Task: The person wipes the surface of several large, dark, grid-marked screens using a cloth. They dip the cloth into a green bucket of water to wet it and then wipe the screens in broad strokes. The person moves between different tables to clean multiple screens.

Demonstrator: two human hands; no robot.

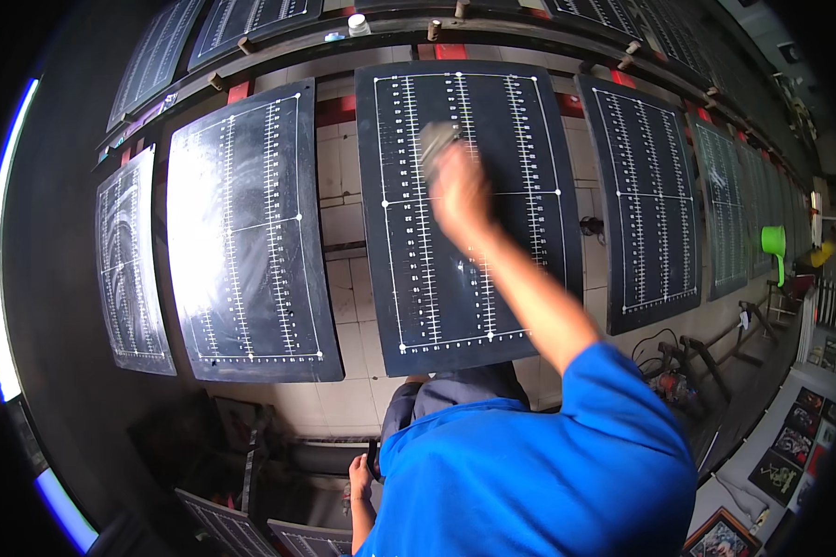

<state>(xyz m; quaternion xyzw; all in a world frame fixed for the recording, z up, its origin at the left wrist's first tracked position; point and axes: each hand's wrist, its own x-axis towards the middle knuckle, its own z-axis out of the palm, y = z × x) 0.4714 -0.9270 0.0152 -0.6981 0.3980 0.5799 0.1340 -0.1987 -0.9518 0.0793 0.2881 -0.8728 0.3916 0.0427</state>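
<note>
My right hand [460,193], blurred by motion, is over the upper middle of a dark slab [520,278] marked with white ruled scales, dots and numbers. It is closed on a grey-brown cloth or pad [438,144], which is pressed to or just above the slab's surface; the blur hides its exact kind. Low at my left side, my left hand [359,475] hangs with its fingers curled beside a narrow dark edge. Whatever it may grip there I cannot make out.
Similar marked slabs stand to the left [302,297] and right [655,260], the left one with strong glare. Behind them runs a dark rail [399,41] with wooden pegs and a white jar [358,25]. A green scoop [774,243] hangs far right; framed pictures [723,537] lie lower right.
</note>
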